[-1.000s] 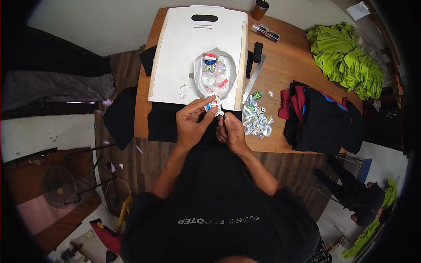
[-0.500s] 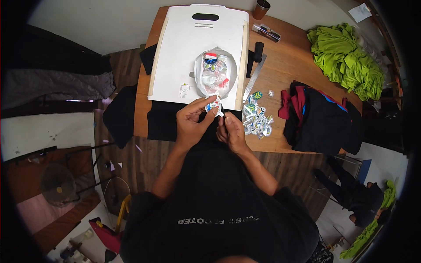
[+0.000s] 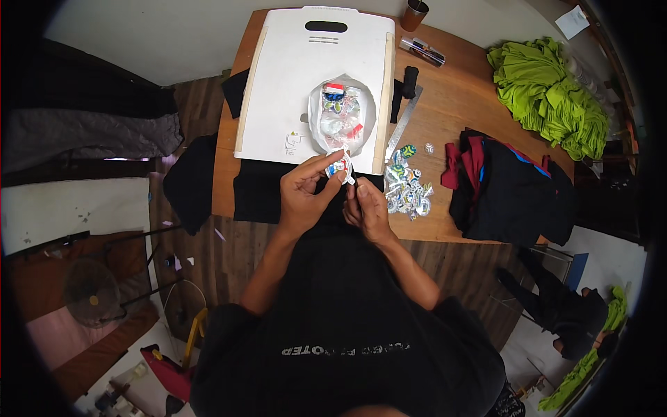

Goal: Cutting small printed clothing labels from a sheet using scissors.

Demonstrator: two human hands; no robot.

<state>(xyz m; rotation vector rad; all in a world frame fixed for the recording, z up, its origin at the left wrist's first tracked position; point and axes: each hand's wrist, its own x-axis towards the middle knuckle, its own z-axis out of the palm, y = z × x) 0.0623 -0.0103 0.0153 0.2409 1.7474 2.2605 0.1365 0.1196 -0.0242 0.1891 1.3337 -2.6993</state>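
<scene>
Between the thumb and fingers of my left hand is a small white printed cut-out with red and blue marks. My right hand is closed just to the right of it, around a slim black tool whose tip meets the cut-out's lower right edge. Fingers hide most of the tool, so its kind is unclear. Just beyond both hands sits a round white bag with its top rolled open, holding printed pieces and clear scraps. Several colourful cut-outs lie in a loose pile right of my right hand.
Under the bag lies a white board on the wooden table. A metal ruler rests along the board's right side. Farther right are folded black and red garments and a lime-green cloth heap. A brown cup stands at the back.
The cut-out has turned and shifted very slightly in my left fingers, and the white strip along its upper right edge sits differently. Both hands stay in nearly the same place.
</scene>
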